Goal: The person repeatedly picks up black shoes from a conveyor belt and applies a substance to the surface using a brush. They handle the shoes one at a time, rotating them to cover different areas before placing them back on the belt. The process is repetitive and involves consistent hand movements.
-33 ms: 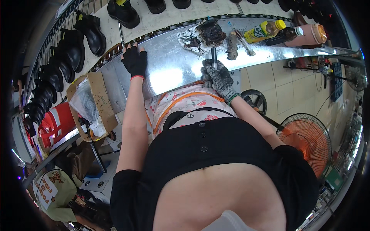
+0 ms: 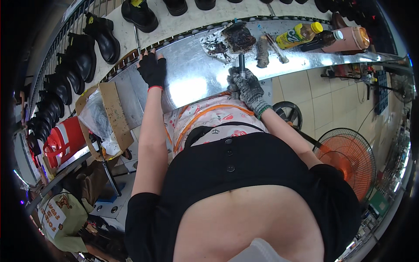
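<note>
My left hand [image 2: 152,70], in a black fingerless glove, lies with its fingers spread at the far edge of the shiny metal table [image 2: 187,65], next to the conveyor's chain edge. A grey knitted glove covers my right hand [image 2: 248,86]. Its fingers are wrapped around a dark tube-shaped tool [image 2: 242,65], which points away from me. Just beyond the tool's tip sits a dark, crusted block [image 2: 239,37], beside a stained white sheet [image 2: 210,46]. To the right of these lie a dirty grey wrapped roll [image 2: 262,52] and a thin clear stick-like piece [image 2: 276,49].
Black boots [image 2: 102,37] stand along the curved conveyor [image 2: 183,22]. On the table's right are a yellow-capped bottle [image 2: 299,36], a dark bottle [image 2: 323,40] and a pink tumbler [image 2: 348,40]. A cardboard box [image 2: 114,115] and red bag [image 2: 65,140] sit left; an orange fan [image 2: 347,161] stands right.
</note>
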`<state>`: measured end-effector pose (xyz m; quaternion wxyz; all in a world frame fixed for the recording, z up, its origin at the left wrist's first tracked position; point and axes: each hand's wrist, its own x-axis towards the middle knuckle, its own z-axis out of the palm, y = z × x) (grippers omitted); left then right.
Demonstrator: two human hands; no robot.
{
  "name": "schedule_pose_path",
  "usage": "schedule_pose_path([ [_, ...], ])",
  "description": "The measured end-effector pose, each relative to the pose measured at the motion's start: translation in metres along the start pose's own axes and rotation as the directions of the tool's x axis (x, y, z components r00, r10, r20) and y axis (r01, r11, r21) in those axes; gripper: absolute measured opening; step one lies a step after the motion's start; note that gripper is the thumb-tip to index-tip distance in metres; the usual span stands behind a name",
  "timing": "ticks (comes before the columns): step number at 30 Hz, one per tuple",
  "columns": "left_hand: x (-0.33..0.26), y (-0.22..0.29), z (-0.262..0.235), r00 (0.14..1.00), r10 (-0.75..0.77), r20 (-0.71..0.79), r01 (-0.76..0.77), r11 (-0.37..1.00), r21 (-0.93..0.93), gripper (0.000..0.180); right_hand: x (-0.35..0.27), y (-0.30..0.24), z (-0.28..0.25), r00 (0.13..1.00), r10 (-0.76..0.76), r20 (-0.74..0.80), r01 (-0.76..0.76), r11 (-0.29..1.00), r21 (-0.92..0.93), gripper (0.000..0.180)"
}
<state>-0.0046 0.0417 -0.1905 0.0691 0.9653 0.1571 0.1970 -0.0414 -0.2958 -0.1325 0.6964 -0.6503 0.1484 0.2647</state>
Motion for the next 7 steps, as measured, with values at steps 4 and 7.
schedule_pose_path([
  [4,0.0018,0.004,-0.0022,1.0,0.018,-0.005,-0.018,0.999,0.031,0.043,0.0034,0.0134,-0.0051,1.0,-0.025,0.001,0.025,0.998,-0.059,0.041],
  [7,0.0008,0.0009,-0.0003,1.0,0.014,-0.003,-0.014,1.0,0.024,0.045,-0.0018,0.0116,-0.0039,1.0,0.014,-0.02,-0.016,0.994,-0.107,0.042],
])
